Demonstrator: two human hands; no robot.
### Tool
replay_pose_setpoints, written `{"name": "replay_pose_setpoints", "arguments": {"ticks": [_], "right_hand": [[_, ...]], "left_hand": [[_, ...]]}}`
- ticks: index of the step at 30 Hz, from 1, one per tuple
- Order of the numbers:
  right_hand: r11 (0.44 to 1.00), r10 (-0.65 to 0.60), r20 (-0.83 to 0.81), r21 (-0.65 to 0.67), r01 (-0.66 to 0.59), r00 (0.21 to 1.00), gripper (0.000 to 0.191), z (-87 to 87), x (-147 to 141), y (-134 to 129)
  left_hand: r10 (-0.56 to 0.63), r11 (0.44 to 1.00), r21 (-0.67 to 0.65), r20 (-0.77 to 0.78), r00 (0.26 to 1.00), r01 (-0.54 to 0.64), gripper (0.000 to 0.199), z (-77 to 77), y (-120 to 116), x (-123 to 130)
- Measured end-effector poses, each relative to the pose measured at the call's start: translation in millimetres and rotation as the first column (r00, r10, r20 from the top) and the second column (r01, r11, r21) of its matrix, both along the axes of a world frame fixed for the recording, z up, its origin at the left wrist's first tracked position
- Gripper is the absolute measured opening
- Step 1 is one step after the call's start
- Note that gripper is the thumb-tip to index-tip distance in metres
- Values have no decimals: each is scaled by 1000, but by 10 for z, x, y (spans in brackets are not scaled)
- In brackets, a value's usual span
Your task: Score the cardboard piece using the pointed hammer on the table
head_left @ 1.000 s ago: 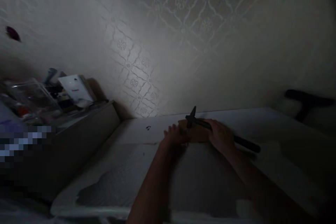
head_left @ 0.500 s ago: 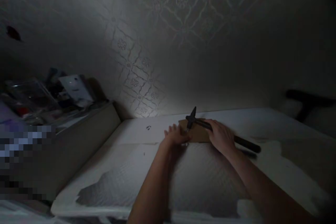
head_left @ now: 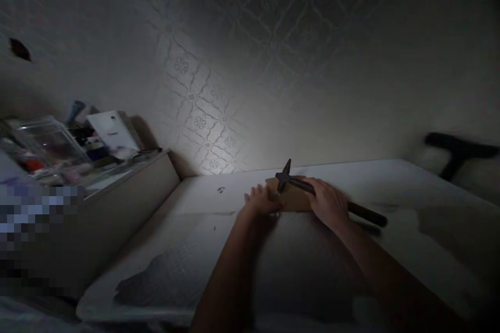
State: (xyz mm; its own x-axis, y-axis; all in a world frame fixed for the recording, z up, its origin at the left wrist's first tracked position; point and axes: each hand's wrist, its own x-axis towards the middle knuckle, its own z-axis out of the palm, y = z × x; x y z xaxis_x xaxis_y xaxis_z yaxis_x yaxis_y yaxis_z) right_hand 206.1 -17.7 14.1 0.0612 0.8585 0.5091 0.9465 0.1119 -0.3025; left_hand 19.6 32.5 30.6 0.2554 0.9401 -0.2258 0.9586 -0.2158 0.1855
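Light shifted, pose unchanged: 0 visible progress, I judge. Right hand (head_left: 330,205) grips hammer (head_left: 303,185), head over far-left of brown board (head_left: 296,201); left hand (head_left: 258,203) at board's left edge (grasp: cannot tell).

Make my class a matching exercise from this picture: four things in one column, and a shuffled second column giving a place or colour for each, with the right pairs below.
Things
1. Hammer
2. Flat piece
3. Box
4. Left hand

Places or colours
A. White, on the cluttered side unit
B. At the left end of the flat piece
C. Gripped by the right hand
D. Brown, beneath the hammer's head

Right pairs: 1-C, 2-D, 3-A, 4-B
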Motion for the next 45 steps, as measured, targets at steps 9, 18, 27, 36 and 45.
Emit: {"name": "replay_pose_setpoints", "arguments": {"ticks": [9,18,27,36,45], "right_hand": [[1000,-7,-7,-4,7,1000,33,-3,0,1],[1000,-7,-15,5,7,1000,33,20,-10,-14],[1000,-8,-11,8,8,1000,32,-2,5,7],[1000,-7,-27,19,8,1000,31,25,-10,-13],[1000,-4,-19,26,4,1000,32,13,0,-6]], "left_hand": [[4,1000,1,-6,1000,-4,91,0,-2,5],[7,1000,-12,-1,1000,-7,92,11,-10,1],[4,1000,9,-4,1000,-4,92,1,-2,5],[-1,1000,6,21,1000,1,90,-9,8,-3],[1,1000,11,4,1000,-1,90,-4,8,0]]}}
